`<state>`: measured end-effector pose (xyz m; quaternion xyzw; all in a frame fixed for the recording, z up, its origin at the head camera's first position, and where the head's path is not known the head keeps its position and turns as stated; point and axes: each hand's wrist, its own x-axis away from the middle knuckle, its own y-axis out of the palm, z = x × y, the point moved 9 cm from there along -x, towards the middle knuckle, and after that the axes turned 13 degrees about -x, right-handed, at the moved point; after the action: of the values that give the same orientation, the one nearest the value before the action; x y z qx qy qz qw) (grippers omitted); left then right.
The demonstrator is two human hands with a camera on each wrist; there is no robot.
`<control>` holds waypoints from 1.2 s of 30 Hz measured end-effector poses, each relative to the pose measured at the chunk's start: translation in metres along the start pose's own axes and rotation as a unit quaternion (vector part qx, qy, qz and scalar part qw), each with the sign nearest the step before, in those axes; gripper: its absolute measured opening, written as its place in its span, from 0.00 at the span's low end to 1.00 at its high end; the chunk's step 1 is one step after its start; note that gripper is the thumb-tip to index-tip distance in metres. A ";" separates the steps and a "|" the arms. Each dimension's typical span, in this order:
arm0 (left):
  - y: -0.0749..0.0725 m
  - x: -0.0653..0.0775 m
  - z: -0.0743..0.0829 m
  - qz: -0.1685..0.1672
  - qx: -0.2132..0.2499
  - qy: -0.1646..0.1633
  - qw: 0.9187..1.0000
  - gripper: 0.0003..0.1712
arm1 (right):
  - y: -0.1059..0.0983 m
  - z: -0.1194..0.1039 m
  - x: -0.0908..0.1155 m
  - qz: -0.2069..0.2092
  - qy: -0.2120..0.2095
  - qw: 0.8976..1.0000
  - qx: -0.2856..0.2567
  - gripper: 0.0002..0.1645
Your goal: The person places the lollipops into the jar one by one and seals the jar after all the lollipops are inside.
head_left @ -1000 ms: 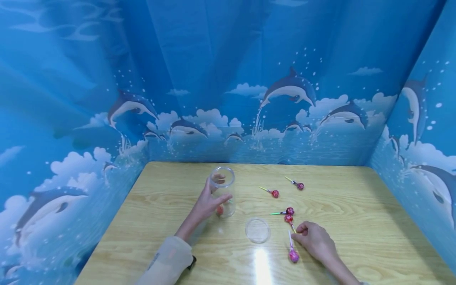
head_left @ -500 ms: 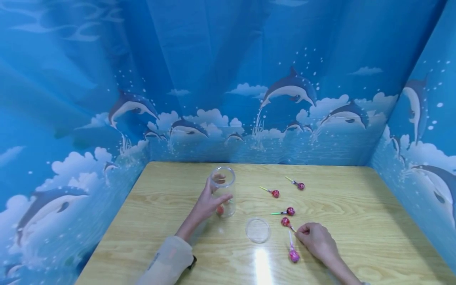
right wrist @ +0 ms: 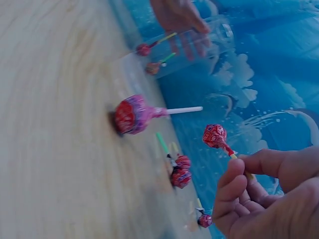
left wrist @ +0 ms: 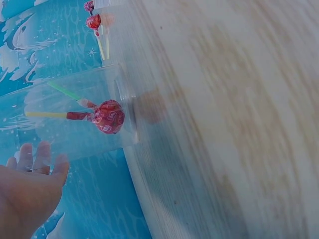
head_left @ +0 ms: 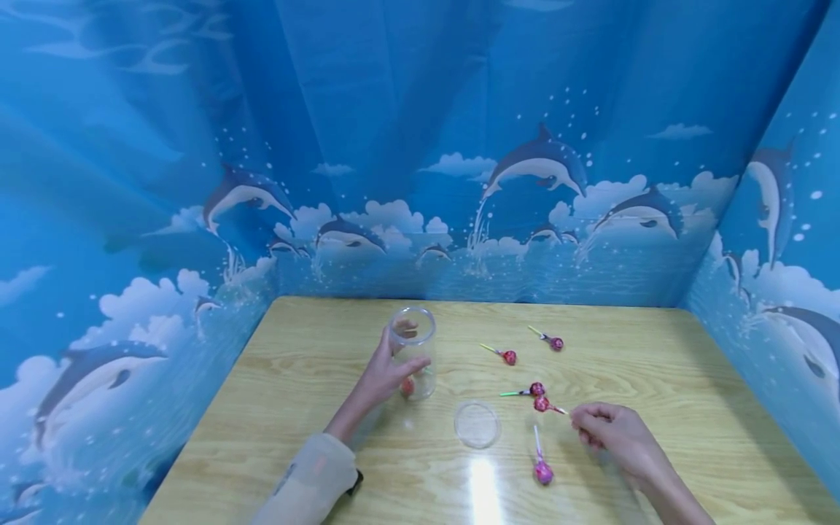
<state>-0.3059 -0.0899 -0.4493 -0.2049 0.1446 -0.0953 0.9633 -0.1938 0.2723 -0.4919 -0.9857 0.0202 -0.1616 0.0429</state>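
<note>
My left hand (head_left: 389,368) grips an upright clear plastic jar (head_left: 428,350), its top uncovered. Inside lie lollipops; in the left wrist view a red-wrapped one (left wrist: 109,117) rests near the jar's bottom, with a yellow and a green stick showing. My right hand (head_left: 617,434) pinches the yellow stick of a red lollipop (right wrist: 215,136), whose head is raised off the table. Closest to that hand on the tabletop is a pink lollipop (head_left: 542,472) with a white stick. A green-stick lollipop (head_left: 537,389) lies just behind the held one in the head view.
Between the jar and the lollipops a round clear lid (head_left: 476,425) lies flat on the wooden table (head_left: 295,343). Farther back are a red lollipop (head_left: 509,357) and a darker one (head_left: 556,343). A blue dolphin-print curtain (head_left: 407,146) borders the table behind and at the sides.
My right hand has taken the red lollipop by its stick, lifted it and moved slightly right. The left hand and jar have stayed in place.
</note>
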 end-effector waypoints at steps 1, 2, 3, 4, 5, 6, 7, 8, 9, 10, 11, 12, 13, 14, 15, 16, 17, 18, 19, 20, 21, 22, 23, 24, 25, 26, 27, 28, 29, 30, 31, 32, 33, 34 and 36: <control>0.000 0.000 0.000 0.000 0.001 0.000 1.000 0.44 | -0.001 -0.002 0.000 -0.005 0.003 1.000 -0.024 0.15; 0.000 0.000 0.000 0.000 0.001 0.001 1.000 0.44 | -0.002 -0.005 0.001 -0.009 0.006 0.999 -0.047 0.14; 0.000 0.000 0.000 0.000 0.001 0.001 1.000 0.44 | -0.003 -0.008 0.001 -0.013 0.004 0.998 -0.068 0.13; 0.000 0.000 0.000 0.001 0.002 0.002 1.000 0.44 | -0.004 -0.010 0.001 -0.021 0.003 0.996 -0.090 0.12; 0.000 0.000 0.000 0.001 0.003 0.002 1.000 0.44 | -0.004 -0.014 0.001 -0.031 -0.001 0.993 -0.111 0.11; 0.000 -0.001 0.000 0.002 0.003 0.002 1.000 0.44 | -0.003 -0.017 0.001 -0.041 -0.006 0.991 -0.130 0.10; 0.000 -0.001 -0.001 0.002 0.004 0.001 1.000 0.44 | -0.003 -0.021 0.001 -0.049 -0.010 0.988 -0.147 0.09; 0.000 0.000 -0.001 0.002 0.004 0.000 1.000 0.44 | -0.002 -0.025 0.001 -0.060 -0.018 0.985 -0.163 0.09; 0.000 0.000 -0.001 0.003 0.004 -0.001 1.000 0.44 | -0.001 -0.028 0.001 -0.071 -0.024 0.981 -0.178 0.09; 0.000 0.000 -0.001 0.003 0.003 -0.003 1.000 0.44 | 0.001 -0.032 0.001 -0.084 -0.032 0.978 -0.189 0.08; 0.000 0.000 -0.001 0.003 0.003 -0.003 1.000 0.44 | 0.003 -0.037 0.002 -0.096 -0.044 0.974 -0.199 0.08; 0.000 0.000 -0.001 0.002 0.001 -0.003 1.000 0.44 | 0.004 -0.041 0.001 -0.105 -0.053 0.971 -0.209 0.08; 0.000 0.001 -0.001 0.002 0.000 -0.004 1.000 0.45 | 0.007 -0.045 0.001 -0.116 -0.062 0.968 -0.216 0.09; 0.000 0.001 -0.001 0.002 -0.001 -0.005 1.000 0.44 | 0.009 -0.049 0.001 -0.123 -0.068 0.965 -0.222 0.09; 0.000 0.001 -0.001 0.001 -0.001 -0.005 1.000 0.45 | 0.012 -0.053 0.001 -0.130 -0.071 0.962 -0.229 0.09; 0.000 0.001 0.000 0.001 -0.001 -0.004 1.000 0.44 | 0.015 -0.056 0.000 -0.135 -0.074 0.960 -0.235 0.09; 0.000 0.001 -0.001 0.001 -0.003 -0.006 1.000 0.45 | 0.018 -0.060 -0.001 -0.139 -0.075 0.957 -0.242 0.09; 0.000 0.001 0.000 0.001 -0.003 -0.006 1.000 0.45 | 0.021 -0.062 -0.002 -0.140 -0.073 0.956 -0.249 0.08; 0.000 0.001 0.000 0.002 -0.003 -0.007 1.000 0.45 | 0.025 -0.066 -0.003 -0.145 -0.073 0.953 -0.256 0.08; 0.000 0.000 0.000 0.003 -0.005 -0.008 1.000 0.45 | 0.028 -0.069 -0.004 -0.146 -0.072 0.951 -0.264 0.08; 0.000 0.000 0.000 0.003 -0.007 -0.008 1.000 0.45 | 0.032 -0.073 -0.004 -0.150 -0.074 0.948 -0.271 0.09; 0.000 0.000 0.000 0.004 -0.009 -0.008 1.000 0.45 | 0.036 -0.077 -0.005 -0.153 -0.076 0.946 -0.277 0.09; -0.001 -0.001 0.000 0.004 -0.011 -0.009 1.000 0.46 | 0.040 -0.081 -0.006 -0.156 -0.078 0.943 -0.282 0.08; 0.000 -0.001 0.000 0.004 -0.008 -0.007 1.000 0.45 | 0.043 -0.085 -0.007 -0.159 -0.079 0.942 -0.285 0.08; 0.000 -0.002 -0.001 0.004 -0.009 -0.007 1.000 0.46 | 0.047 -0.089 -0.009 -0.162 -0.080 0.941 -0.287 0.08; 0.000 -0.002 -0.001 0.003 -0.009 -0.007 1.000 0.46 | 0.051 -0.092 -0.010 -0.162 -0.080 0.941 -0.287 0.08; 0.000 -0.002 -0.001 0.002 -0.005 -0.007 1.000 0.46 | 0.055 -0.095 -0.012 -0.163 -0.078 0.941 -0.287 0.08; 0.000 -0.002 -0.001 0.001 -0.001 -0.006 1.000 0.45 | 0.058 -0.098 -0.014 -0.163 -0.075 0.942 -0.285 0.07; 0.000 -0.002 -0.001 0.001 0.001 -0.005 1.000 0.45 | 0.062 -0.101 -0.016 -0.164 -0.074 0.943 -0.281 0.08; 0.000 -0.002 0.000 0.001 0.003 -0.006 1.000 0.45 | 0.065 -0.103 -0.018 -0.164 -0.073 0.943 -0.279 0.08; 0.000 -0.001 0.000 0.001 0.003 -0.007 1.000 0.45 | 0.069 -0.106 -0.020 -0.165 -0.071 0.944 -0.278 0.08; 0.000 -0.001 0.000 0.002 0.002 -0.008 1.000 0.45 | 0.072 -0.109 -0.022 -0.165 -0.070 0.944 -0.277 0.08; 0.000 0.000 0.000 0.002 0.002 -0.009 1.000 0.45 | 0.075 -0.111 -0.024 -0.166 -0.070 0.945 -0.274 0.08; -0.001 0.000 0.000 0.003 0.000 -0.012 1.000 0.45 | 0.079 -0.114 -0.026 -0.166 -0.069 0.946 -0.271 0.08; -0.001 0.000 0.000 0.003 -0.002 -0.014 1.000 0.45 | 0.086 -0.119 -0.030 -0.166 -0.069 0.946 -0.269 0.09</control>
<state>-0.3056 -0.0908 -0.4493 -0.2073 0.1316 -0.0893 0.9653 -0.2627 0.1792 -0.3966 -0.9587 -0.1038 -0.0866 -0.2504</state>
